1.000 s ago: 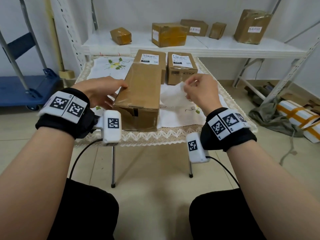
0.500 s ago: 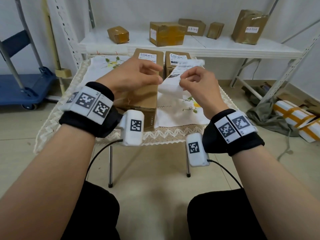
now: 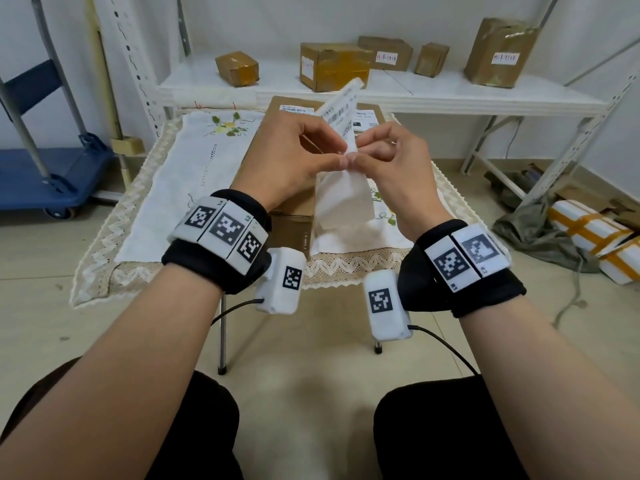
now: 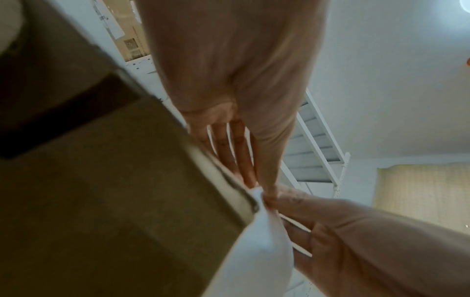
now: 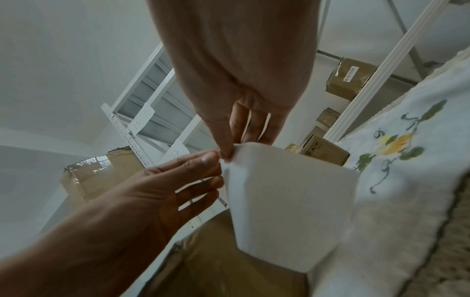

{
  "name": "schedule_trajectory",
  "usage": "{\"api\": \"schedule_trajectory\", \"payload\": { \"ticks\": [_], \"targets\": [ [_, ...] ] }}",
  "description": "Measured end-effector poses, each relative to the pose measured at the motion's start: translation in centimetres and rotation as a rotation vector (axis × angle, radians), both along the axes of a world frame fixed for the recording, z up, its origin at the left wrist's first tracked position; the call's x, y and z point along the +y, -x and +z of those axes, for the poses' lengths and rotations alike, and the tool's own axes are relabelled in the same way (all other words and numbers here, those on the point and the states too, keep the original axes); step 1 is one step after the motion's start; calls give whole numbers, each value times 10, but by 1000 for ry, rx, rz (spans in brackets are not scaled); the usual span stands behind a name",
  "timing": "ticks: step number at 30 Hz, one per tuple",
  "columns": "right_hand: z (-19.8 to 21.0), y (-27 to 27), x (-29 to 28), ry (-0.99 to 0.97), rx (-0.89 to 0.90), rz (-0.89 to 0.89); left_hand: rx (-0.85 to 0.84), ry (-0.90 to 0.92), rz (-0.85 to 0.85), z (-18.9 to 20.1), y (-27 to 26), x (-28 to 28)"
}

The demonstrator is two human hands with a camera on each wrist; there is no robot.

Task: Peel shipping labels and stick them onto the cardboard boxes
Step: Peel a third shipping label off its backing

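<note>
A white shipping label sheet [image 3: 343, 199] hangs in the air over the table, its printed end [image 3: 341, 105] sticking up. My left hand [image 3: 338, 162] and right hand [image 3: 358, 161] both pinch it at one corner, fingertips almost touching. Under them lies a long unlabelled cardboard box [image 3: 261, 129] on the embroidered cloth. In the right wrist view the sheet [image 5: 287, 201] shows its blank side, pinched by the right hand [image 5: 227, 153], with the left hand [image 5: 203, 162] meeting it. In the left wrist view the box [image 4: 101, 201] fills the left and the sheet [image 4: 264, 241] is lower middle.
Two labelled boxes [image 3: 369, 116] stand behind the long one on the small table [image 3: 138, 271]. A white shelf [image 3: 450, 95] at the back holds several taped boxes. A blue cart [image 3: 45, 174] stands to the left, and wrapped parcels [image 3: 588, 233] lie on the floor at right.
My left hand left the long box and came to the sheet. Both hands raised the sheet and closed in on one corner; its printed end now points up.
</note>
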State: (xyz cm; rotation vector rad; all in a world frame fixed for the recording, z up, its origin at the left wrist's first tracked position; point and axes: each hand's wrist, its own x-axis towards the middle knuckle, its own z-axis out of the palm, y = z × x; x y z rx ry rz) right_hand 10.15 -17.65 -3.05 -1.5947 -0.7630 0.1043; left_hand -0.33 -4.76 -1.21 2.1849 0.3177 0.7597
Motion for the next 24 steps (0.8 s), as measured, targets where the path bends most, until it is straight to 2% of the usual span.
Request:
{"api": "schedule_trajectory", "payload": {
  "ticks": [7, 14, 24],
  "targets": [
    [5, 6, 0, -59, 31, 39, -123, 35, -17, -3, 1, 2],
    [3, 4, 2, -75, 130, 116, -101, 43, 50, -5, -2, 3],
    [5, 2, -3, -62, 158, 142, -90, 54, 49, -6, 1, 2]
  ]
}}
